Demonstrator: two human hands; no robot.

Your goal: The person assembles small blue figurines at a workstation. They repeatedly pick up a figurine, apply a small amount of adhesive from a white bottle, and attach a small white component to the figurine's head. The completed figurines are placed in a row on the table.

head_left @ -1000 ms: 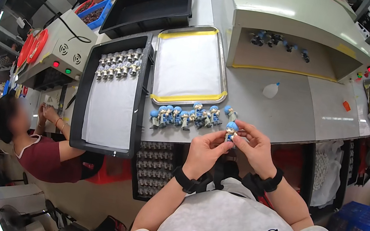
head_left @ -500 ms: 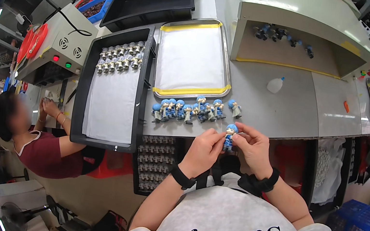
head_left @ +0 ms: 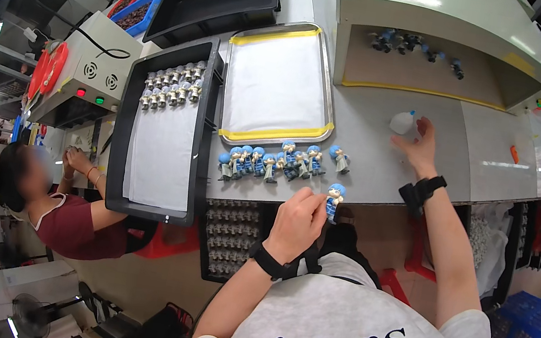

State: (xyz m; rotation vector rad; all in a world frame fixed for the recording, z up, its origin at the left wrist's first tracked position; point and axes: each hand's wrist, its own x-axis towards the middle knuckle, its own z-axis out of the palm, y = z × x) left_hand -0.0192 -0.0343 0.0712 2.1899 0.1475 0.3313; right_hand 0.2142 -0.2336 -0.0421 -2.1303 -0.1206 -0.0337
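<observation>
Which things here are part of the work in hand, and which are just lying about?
In hand:
- figurine held in the left hand
- row of figurines on the table edge
- small white bottle that the right hand reaches for

Lying about:
- yellow-edged tray
- black tray with grey figures
- control box
- orange item

black tray [head_left: 123,144] of small grey figures [head_left: 171,84] — perhaps unpainted — beside lined metal tray [head_left: 277,84].
</observation>
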